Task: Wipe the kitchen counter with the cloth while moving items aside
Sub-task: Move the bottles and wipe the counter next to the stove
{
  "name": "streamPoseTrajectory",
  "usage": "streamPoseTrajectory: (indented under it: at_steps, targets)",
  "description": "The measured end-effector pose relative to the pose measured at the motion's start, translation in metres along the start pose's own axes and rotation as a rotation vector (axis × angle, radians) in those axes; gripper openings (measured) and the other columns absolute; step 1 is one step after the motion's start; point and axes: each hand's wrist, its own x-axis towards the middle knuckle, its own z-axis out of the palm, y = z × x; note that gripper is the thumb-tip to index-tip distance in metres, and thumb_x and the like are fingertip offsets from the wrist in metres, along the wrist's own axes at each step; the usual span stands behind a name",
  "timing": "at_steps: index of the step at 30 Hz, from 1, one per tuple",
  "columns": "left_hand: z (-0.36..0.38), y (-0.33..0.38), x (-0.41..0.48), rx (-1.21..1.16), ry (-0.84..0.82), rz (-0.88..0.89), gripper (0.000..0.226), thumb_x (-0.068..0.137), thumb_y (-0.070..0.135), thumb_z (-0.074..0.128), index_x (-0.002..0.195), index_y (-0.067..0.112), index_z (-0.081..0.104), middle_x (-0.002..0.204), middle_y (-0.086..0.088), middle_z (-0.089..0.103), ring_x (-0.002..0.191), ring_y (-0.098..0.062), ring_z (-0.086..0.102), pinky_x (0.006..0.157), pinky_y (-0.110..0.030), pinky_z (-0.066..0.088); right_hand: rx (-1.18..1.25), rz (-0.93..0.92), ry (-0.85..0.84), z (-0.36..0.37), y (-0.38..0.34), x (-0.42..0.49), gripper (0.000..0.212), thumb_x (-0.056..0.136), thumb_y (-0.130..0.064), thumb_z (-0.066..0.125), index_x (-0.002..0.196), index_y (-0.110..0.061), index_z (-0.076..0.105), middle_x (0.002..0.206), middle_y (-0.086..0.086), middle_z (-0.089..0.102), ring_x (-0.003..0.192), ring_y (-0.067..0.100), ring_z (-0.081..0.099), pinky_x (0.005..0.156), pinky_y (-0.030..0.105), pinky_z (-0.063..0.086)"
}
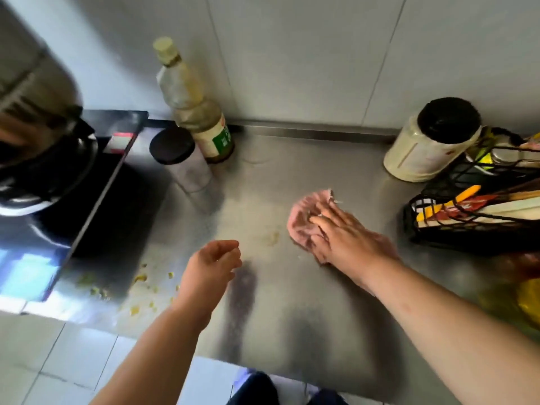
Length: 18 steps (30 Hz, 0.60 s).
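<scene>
Nothing here can be read for certain. The tall bottle (190,103) at the back of the bench (292,287) carries a green label (223,139) with pale marks too blurred to make out. Left of the bottle, a red and white sticker (121,140) on the black cooktop (117,214) is just as illegible, and far to the bottle's right a red packet (467,206) in the wire basket (420,200) shows only smeared white marks.

On the stainless-steel counter (292,302), the pink cloth (304,217) lies right of centre under the right hand (342,235). Behind and to the left stands the tall clear plastic bottle (193,106), with the black-lidded clear jar (181,159) just before it. The black glass hob (96,223) lies left. The cream black-lidded jar (429,141) and the black wire basket (432,232) stand right.
</scene>
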Motion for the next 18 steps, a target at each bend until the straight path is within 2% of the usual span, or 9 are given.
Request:
streamPoseTrajectory:
  at_steps: [3, 5, 8, 11, 13, 15, 18]
  targets:
    - [-0.033, -0.020, -0.004, -0.029, 0.054, -0.017, 0.014, 0.091, 0.011, 0.057, 0.099, 0.016, 0.067, 0.087, -0.001, 0.069, 0.088, -0.022, 0.067, 0.079, -0.038, 0.052, 0.048, 0.240, 0.206, 0.006, 0.012, -0.015, 0.046, 0.094, -0.023, 0.043, 0.139, -0.014, 0.042, 0.160, 0.009, 0.015, 0.149, 0.022, 0.006, 0.119, 0.040, 0.008]
    - [-0.055, -0.030, -0.006, -0.059, 0.090, -0.018, 0.014, 0.091, 0.010, 0.057, 0.096, 0.017, 0.068, 0.089, -0.001, 0.070, 0.087, -0.021, 0.068, 0.076, -0.036, 0.052, 0.112, 0.396, 0.300, 0.010, 0.009, -0.018, 0.046, 0.091, -0.014, 0.043, 0.136, -0.005, 0.045, 0.157, 0.016, 0.021, 0.148, 0.027, 0.010, 0.119, 0.042, 0.006]
    - [-0.091, -0.047, -0.009, -0.075, 0.115, -0.011, 0.016, 0.091, 0.009, 0.056, 0.096, 0.018, 0.069, 0.092, -0.001, 0.072, 0.086, -0.018, 0.069, 0.078, -0.035, 0.053, 0.125, 0.516, 0.342, 0.020, -0.023, -0.009, 0.059, 0.086, -0.024, 0.033, 0.140, -0.002, 0.042, 0.152, 0.021, 0.031, 0.145, 0.034, 0.019, 0.119, 0.046, 0.008]
    - [-0.118, -0.059, -0.011, -0.101, 0.109, -0.009, 0.016, 0.091, 0.008, 0.056, 0.093, 0.017, 0.069, 0.081, 0.006, 0.073, 0.079, -0.013, 0.069, 0.077, -0.033, 0.053, 0.130, 0.449, 0.328, 0.029, -0.064, 0.004, 0.079, 0.079, -0.042, 0.013, 0.144, -0.004, 0.036, 0.151, 0.021, 0.033, 0.143, 0.034, 0.022, 0.119, 0.044, 0.007]
    - [-0.141, -0.070, -0.014, -0.116, 0.102, -0.001, 0.016, 0.091, 0.007, 0.057, 0.091, 0.017, 0.069, 0.076, 0.010, 0.073, 0.076, -0.010, 0.069, 0.074, -0.031, 0.052, 0.171, 0.380, 0.296, 0.041, -0.107, 0.019, 0.065, 0.088, -0.035, 0.021, 0.145, -0.008, 0.036, 0.154, 0.017, 0.029, 0.145, 0.030, 0.019, 0.120, 0.042, 0.004]
    - [-0.162, -0.080, -0.017, -0.119, 0.096, -0.010, 0.015, 0.091, 0.007, 0.057, 0.093, 0.016, 0.068, 0.076, 0.010, 0.073, 0.076, -0.011, 0.070, 0.072, -0.028, 0.051, 0.232, 0.286, 0.300, 0.054, -0.153, 0.036, 0.050, 0.095, -0.018, 0.034, 0.143, -0.009, 0.041, 0.155, 0.014, 0.030, 0.146, 0.027, 0.018, 0.120, 0.039, 0.001]
    - [-0.197, -0.096, -0.021, -0.114, 0.093, -0.008, 0.015, 0.091, 0.007, 0.056, 0.094, 0.015, 0.068, 0.076, 0.010, 0.074, 0.076, -0.010, 0.070, 0.070, -0.026, 0.052, 0.356, 0.172, 0.326, 0.073, -0.234, 0.059, 0.041, 0.097, -0.013, 0.037, 0.137, -0.010, 0.049, 0.153, 0.012, 0.035, 0.146, 0.025, 0.019, 0.119, 0.036, 0.000]
